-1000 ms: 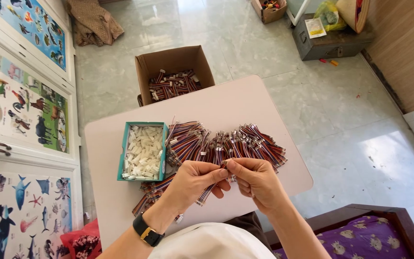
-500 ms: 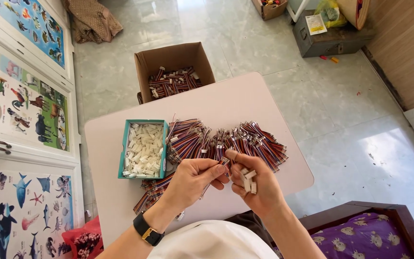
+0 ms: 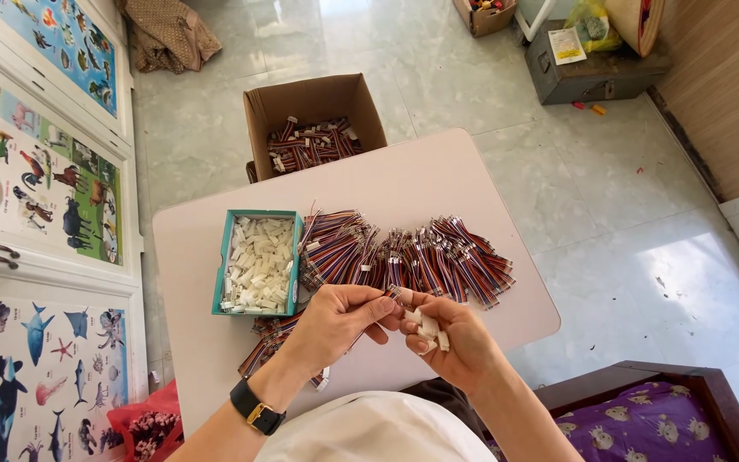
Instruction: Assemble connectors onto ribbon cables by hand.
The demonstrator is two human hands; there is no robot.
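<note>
White connectors (image 3: 428,328) cupped in right hand (image 3: 455,342), left hand (image 3: 335,318) fingers pinching wire (image 3: 393,293)

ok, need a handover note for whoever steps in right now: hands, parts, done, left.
Left hand: pinches one striped multicolour wire lead at its tip, black watch on the wrist.
Right hand: cups several small white plastic connector housings, fingertips at the same tip.
Parts: teal cardboard tray of white housings and a fan of loose wire leads on the pale pink table.
Done: apparently the fitted leads in the brown cardboard box beyond the table.
Left: the fan on the table.
</note>
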